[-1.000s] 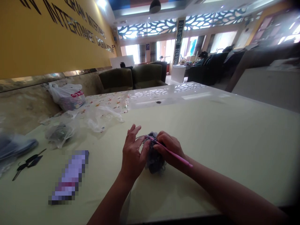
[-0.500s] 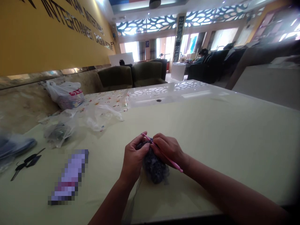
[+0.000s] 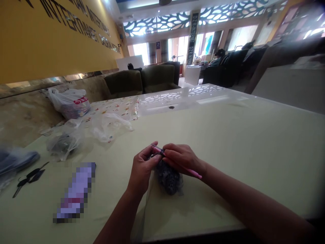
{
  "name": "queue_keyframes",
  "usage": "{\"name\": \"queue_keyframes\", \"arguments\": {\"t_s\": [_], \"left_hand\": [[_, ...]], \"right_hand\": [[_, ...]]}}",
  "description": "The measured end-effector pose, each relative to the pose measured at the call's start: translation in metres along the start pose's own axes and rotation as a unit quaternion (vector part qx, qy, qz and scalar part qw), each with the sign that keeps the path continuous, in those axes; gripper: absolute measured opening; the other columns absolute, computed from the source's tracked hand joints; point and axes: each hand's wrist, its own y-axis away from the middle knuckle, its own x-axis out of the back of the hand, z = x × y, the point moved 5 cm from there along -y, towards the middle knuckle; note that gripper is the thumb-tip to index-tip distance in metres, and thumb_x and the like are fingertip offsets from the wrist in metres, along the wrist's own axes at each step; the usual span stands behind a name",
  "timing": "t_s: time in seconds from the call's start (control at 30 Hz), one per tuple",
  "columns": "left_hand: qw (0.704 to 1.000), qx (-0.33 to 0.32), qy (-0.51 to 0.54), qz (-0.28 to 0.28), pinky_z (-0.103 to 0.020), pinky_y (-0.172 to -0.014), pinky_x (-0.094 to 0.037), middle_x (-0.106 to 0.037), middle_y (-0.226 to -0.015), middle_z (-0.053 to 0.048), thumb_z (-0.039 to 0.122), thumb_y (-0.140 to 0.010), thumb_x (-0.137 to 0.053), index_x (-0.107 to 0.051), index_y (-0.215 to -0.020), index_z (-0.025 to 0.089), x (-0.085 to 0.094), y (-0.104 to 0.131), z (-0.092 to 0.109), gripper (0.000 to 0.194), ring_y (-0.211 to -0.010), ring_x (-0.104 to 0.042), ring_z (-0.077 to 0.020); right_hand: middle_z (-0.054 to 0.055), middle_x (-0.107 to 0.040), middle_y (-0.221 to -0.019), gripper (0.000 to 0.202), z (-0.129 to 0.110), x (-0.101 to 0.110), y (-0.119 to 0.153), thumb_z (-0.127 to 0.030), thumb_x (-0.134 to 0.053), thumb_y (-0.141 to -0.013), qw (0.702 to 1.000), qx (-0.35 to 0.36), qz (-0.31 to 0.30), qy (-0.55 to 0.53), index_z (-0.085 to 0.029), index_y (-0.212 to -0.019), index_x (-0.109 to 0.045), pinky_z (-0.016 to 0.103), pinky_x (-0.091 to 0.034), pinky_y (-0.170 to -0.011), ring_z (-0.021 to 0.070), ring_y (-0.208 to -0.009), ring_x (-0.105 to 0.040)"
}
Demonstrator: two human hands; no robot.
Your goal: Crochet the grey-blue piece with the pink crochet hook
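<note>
A pink crochet hook point(image 3: 194, 174) is gripped in my right hand point(image 3: 183, 158), its handle sticking out below the palm toward the wrist. The hook's tip lies beside the fingertips of my left hand point(image 3: 143, 168). Between both hands hangs dark grey crochet work point(image 3: 169, 181), fluffy in look, low over the table. My left thumb and fingers pinch its upper edge, and a strand seems to run near the raised left index finger. The stitches at the tip are too small to make out.
The pale table point(image 3: 241, 149) spreads around my hands. To the left lie keys point(image 3: 30, 176), a blurred-out purple object point(image 3: 76, 191) and clear plastic bags point(image 3: 110, 127). A white carrier bag point(image 3: 69, 103) stands by the wall. Armchairs point(image 3: 158, 78) and a seated person point(image 3: 218, 57) are farther back.
The hook has turned a little flatter, its handle end shifting right and up. Its tip has drawn back slightly toward the work. Both hands keep their grip.
</note>
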Motion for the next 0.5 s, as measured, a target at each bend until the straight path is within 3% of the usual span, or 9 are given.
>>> {"name": "queue_keyframes", "arguments": {"t_s": [0.1,0.23,0.4,0.5], "left_hand": [[0.996,-0.054,-0.06,0.046,-0.035,-0.104,-0.042,-0.073,-0.109,-0.005,0.024,-0.072,-0.08,-0.078,-0.095,0.018,0.0,0.003,0.003,0.024,-0.115,-0.061,-0.024],[0.996,-0.031,0.011,0.089,-0.03,-0.093,-0.048,-0.073,-0.09,0.0,0.024,-0.07,-0.082,-0.074,-0.115,0.019,-0.004,0.006,-0.001,0.046,-0.091,-0.065,-0.0161],[0.985,0.092,0.143,-0.017,-0.025,-0.084,-0.049,-0.074,-0.088,-0.004,0.016,-0.062,-0.083,-0.074,-0.112,0.014,-0.011,0.002,-0.005,0.05,-0.081,-0.065,-0.0129],[0.981,0.108,0.155,-0.04,-0.025,-0.083,-0.048,-0.074,-0.086,-0.004,0.012,-0.061,-0.082,-0.075,-0.111,0.013,-0.01,0.002,-0.001,0.051,-0.08,-0.065,-0.013]], "right_hand": [[0.005,-0.067,-0.087,0.013,-0.004,-0.004,-0.001,-0.018,-0.051,-0.097,0.999,-0.005,-0.012,0.051,-0.018,-0.086,-0.057,0.025,-0.034,-0.056,0.0116,-0.064,-0.054],[0.006,-0.065,-0.079,0.02,-0.016,-0.009,-0.002,-0.011,-0.049,-0.095,0.986,-0.016,0.034,0.164,-0.017,-0.077,-0.054,0.026,-0.034,-0.056,0.0124,-0.061,-0.052],[0.006,-0.069,-0.086,0.012,-0.023,-0.004,-0.001,-0.014,-0.05,-0.097,0.988,0.006,0.071,0.136,-0.016,-0.086,-0.054,0.025,-0.044,-0.061,0.0128,-0.065,-0.059],[0.008,-0.072,-0.095,0.007,-0.02,0.001,0.0,-0.018,-0.051,-0.098,0.994,0.005,0.081,0.076,-0.016,-0.093,-0.055,0.024,-0.052,-0.065,0.0133,-0.072,-0.066]]}}
